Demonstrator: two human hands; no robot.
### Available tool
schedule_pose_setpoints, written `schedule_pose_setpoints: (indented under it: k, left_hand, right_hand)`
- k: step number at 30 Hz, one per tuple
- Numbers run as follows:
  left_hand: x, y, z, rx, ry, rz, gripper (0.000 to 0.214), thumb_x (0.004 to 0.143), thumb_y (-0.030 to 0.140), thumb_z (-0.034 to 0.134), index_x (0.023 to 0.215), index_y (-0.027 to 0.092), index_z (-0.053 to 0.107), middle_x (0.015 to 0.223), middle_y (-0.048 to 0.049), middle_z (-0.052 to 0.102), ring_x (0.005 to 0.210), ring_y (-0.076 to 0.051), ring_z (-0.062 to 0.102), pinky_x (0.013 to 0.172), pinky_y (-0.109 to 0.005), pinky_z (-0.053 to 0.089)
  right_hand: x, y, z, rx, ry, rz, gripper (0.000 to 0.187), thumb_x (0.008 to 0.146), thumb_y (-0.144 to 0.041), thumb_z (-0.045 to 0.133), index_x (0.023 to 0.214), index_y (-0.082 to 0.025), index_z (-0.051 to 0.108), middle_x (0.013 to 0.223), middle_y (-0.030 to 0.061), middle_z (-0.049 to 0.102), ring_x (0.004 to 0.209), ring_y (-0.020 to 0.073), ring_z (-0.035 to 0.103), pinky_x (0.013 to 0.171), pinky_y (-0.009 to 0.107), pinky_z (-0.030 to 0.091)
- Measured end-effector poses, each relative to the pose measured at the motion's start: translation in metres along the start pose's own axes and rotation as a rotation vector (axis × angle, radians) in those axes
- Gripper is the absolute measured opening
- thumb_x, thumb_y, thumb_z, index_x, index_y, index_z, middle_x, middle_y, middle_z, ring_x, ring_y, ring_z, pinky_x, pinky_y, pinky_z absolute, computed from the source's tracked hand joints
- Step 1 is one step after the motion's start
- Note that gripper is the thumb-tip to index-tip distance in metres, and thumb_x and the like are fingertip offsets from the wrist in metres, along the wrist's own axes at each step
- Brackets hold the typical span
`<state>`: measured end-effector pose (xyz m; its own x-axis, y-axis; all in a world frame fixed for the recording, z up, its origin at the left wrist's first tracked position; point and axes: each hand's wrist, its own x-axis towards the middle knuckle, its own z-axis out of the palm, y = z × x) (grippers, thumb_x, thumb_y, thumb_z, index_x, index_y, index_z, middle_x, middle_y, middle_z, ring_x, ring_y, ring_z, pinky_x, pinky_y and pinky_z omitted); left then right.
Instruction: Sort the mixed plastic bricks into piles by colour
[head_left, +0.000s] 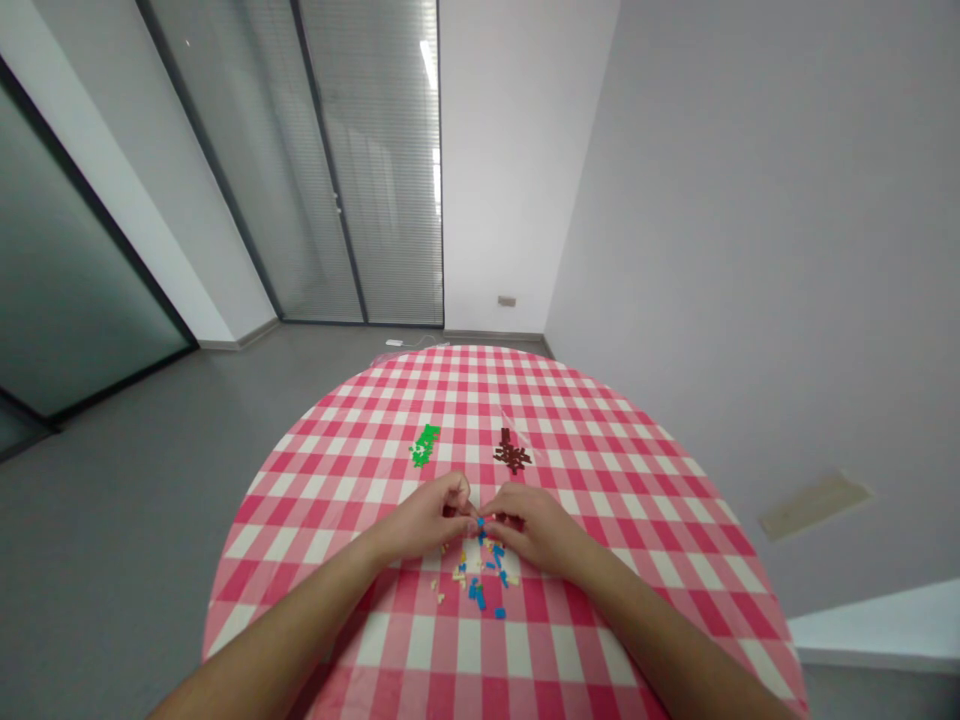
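Note:
My left hand (pixel 437 515) and my right hand (pixel 534 523) meet over the middle of the table, fingertips almost touching. Between them is a small blue building block (pixel 481 523), pinched by the fingers of both hands. Below and around the hands lie several loose blue blocks (pixel 478 596) and several cream blocks (pixel 459 575). Beyond my left hand sits a pile of green blocks (pixel 425 445). A pile of dark brown blocks (pixel 513 453) lies beyond my right hand. Details of the pinched piece are too small to make out.
The round table wears a red and white checked cloth (pixel 480 385). Behind it a white cable with a small box (pixel 394 343) lies at the far edge. A glass partition with blinds (pixel 382 180) stands at the back, and a white wall (pixel 720 250) rises at the right.

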<state>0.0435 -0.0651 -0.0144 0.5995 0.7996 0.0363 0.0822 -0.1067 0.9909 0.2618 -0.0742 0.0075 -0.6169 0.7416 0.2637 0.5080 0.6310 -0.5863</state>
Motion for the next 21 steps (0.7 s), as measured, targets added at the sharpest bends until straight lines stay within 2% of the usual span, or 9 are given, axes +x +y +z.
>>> schedule_pose_setpoints:
  k: [6,9,12,16,21]
  left_hand:
    - [0.0,0.001,0.0,0.008,0.023,-0.017,0.026,0.083,0.026,0.065,0.083,0.021,0.04,0.079,-0.0016,0.067,0.073,-0.015,0.063,0.063,-0.027,0.043]
    - [0.0,0.004,-0.002,0.025,0.026,-0.023,0.024,0.084,0.026,0.064,0.083,0.021,0.04,0.077,-0.0029,0.069,0.073,-0.017,0.065,0.062,-0.027,0.043]
    - [-0.001,0.006,-0.007,0.129,0.067,-0.022,0.021,0.082,0.024,0.065,0.079,0.02,0.045,0.073,-0.0015,0.067,0.066,-0.014,0.062,0.058,-0.026,0.04]
    - [-0.002,0.004,-0.016,0.271,0.077,0.001,0.016,0.076,0.022,0.069,0.073,0.017,0.054,0.068,0.0014,0.06,0.059,-0.01,0.052,0.056,-0.024,0.037]
    - [-0.004,0.006,-0.021,0.322,0.005,-0.005,0.006,0.077,0.021,0.068,0.074,0.016,0.065,0.075,-0.003,0.068,0.068,-0.013,0.058,0.064,-0.027,0.044]
  right_hand:
    - [0.0,0.005,-0.002,-0.016,-0.012,0.005,0.012,0.086,-0.018,0.062,0.091,-0.02,0.073,0.084,0.0045,0.071,0.076,0.0161,0.062,0.068,0.025,0.044]
    - [-0.002,0.015,-0.018,-0.063,0.026,0.063,0.014,0.086,-0.016,0.059,0.089,-0.019,0.072,0.086,0.0054,0.072,0.081,0.0176,0.063,0.072,0.027,0.045]
    - [-0.006,0.027,-0.041,-0.124,0.069,0.205,0.015,0.084,-0.018,0.059,0.09,-0.019,0.073,0.088,0.007,0.073,0.079,0.0183,0.064,0.07,0.028,0.046]
    - [-0.012,0.044,-0.06,-0.195,0.012,0.373,0.016,0.081,-0.019,0.058,0.079,-0.019,0.074,0.082,0.0074,0.073,0.073,0.0191,0.064,0.065,0.028,0.044]
    - [-0.018,0.061,-0.058,-0.155,-0.124,0.451,0.014,0.076,-0.02,0.06,0.076,-0.02,0.075,0.079,0.0059,0.075,0.07,0.0186,0.065,0.063,0.028,0.045]
